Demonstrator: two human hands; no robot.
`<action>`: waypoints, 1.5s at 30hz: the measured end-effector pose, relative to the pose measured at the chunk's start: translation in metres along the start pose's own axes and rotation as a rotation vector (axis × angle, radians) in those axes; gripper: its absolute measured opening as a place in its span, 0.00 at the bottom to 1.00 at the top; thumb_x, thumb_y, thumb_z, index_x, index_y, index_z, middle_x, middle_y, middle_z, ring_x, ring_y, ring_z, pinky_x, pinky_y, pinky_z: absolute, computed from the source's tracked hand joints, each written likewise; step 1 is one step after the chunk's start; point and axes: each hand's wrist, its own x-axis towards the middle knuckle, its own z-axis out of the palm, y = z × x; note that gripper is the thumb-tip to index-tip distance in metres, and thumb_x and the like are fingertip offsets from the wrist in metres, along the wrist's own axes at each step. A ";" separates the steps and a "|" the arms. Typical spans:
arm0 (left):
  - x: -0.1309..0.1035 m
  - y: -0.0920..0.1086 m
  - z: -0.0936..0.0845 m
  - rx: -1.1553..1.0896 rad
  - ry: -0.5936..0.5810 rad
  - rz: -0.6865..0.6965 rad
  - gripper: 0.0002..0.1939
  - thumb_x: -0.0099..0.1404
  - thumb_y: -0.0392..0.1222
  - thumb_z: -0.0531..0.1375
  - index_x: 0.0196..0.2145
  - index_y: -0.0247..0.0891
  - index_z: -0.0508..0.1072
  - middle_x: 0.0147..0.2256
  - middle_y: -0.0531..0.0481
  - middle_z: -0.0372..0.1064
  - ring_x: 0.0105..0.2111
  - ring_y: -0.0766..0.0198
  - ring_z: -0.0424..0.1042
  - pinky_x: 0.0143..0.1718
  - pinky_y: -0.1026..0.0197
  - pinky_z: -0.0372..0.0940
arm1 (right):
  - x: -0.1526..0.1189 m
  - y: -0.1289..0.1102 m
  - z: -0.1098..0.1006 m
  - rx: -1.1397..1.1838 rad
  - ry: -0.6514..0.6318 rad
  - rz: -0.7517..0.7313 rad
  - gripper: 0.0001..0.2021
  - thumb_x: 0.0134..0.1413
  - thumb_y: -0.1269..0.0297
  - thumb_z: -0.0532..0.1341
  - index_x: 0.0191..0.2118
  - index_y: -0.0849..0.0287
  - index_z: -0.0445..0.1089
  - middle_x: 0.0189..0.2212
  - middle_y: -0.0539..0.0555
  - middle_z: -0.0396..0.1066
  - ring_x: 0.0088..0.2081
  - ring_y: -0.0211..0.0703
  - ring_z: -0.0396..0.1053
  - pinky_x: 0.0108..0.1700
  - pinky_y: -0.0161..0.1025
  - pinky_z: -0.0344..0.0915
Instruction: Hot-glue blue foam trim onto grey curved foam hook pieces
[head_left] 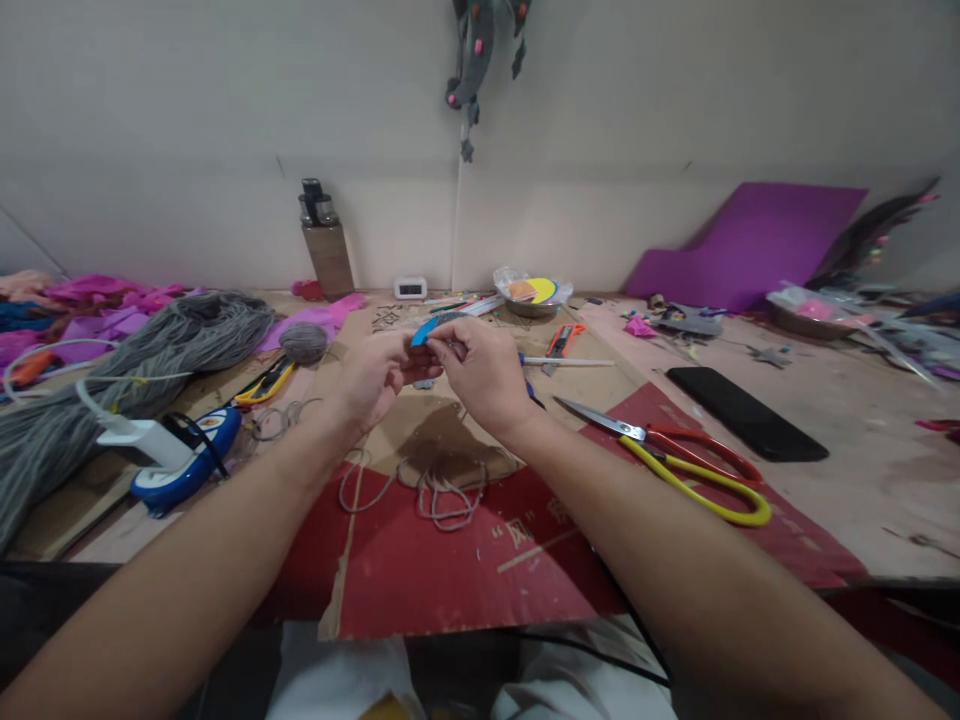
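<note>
Over the middle of the table, my left hand (379,375) and my right hand (486,372) meet, both with fingers closed. Between their fingertips is a small bright-blue strip (424,332), with something grey just behind it. What the piece is made of, I cannot make out. Both hands seem to pinch it. Thin grey cord (450,497) lies in loose loops below my hands, on a red and brown cardboard sheet (427,580). Whether the cord runs up to the blue piece is hidden.
Red-and-yellow-handled scissors (637,432) and a black phone (746,412) lie to the right. Leftward are a blue power strip (187,465), grey yarn (180,335), a yarn ball (304,342) and a yellow cutter (266,383). An orange cutter (562,343) lies behind my right hand.
</note>
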 end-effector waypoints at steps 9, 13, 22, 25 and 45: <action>0.009 -0.010 -0.016 0.128 0.028 0.023 0.11 0.57 0.46 0.64 0.27 0.34 0.76 0.26 0.45 0.75 0.27 0.63 0.74 0.34 0.61 0.70 | 0.000 -0.003 -0.002 0.028 -0.046 0.010 0.07 0.58 0.66 0.59 0.38 0.58 0.73 0.32 0.53 0.73 0.34 0.41 0.66 0.39 0.39 0.59; 0.012 -0.007 -0.021 0.205 0.123 0.094 0.11 0.58 0.46 0.64 0.27 0.34 0.76 0.25 0.46 0.75 0.26 0.65 0.74 0.32 0.63 0.70 | 0.001 -0.005 -0.004 0.090 -0.082 0.119 0.10 0.57 0.63 0.59 0.43 0.59 0.72 0.24 0.48 0.67 0.26 0.37 0.60 0.32 0.37 0.55; 0.027 0.004 -0.048 0.272 0.406 0.177 0.11 0.63 0.38 0.59 0.23 0.33 0.72 0.22 0.49 0.72 0.22 0.68 0.72 0.27 0.67 0.67 | 0.012 -0.005 -0.019 0.205 -0.175 0.204 0.09 0.56 0.61 0.59 0.28 0.59 0.72 0.21 0.48 0.65 0.25 0.35 0.57 0.30 0.37 0.52; 0.029 0.008 -0.056 0.199 0.478 0.177 0.12 0.65 0.37 0.57 0.24 0.33 0.72 0.22 0.48 0.72 0.23 0.68 0.73 0.27 0.68 0.67 | 0.016 -0.006 -0.029 0.238 -0.159 0.241 0.11 0.56 0.59 0.59 0.27 0.60 0.71 0.23 0.48 0.65 0.26 0.35 0.58 0.30 0.37 0.53; 0.039 0.027 -0.081 -0.419 0.744 0.114 0.16 0.73 0.36 0.50 0.28 0.34 0.69 0.21 0.52 0.69 0.22 0.73 0.71 0.26 0.72 0.63 | 0.032 -0.007 -0.084 0.902 0.083 0.453 0.18 0.52 0.45 0.62 0.26 0.54 0.63 0.17 0.41 0.43 0.17 0.30 0.37 0.18 0.34 0.39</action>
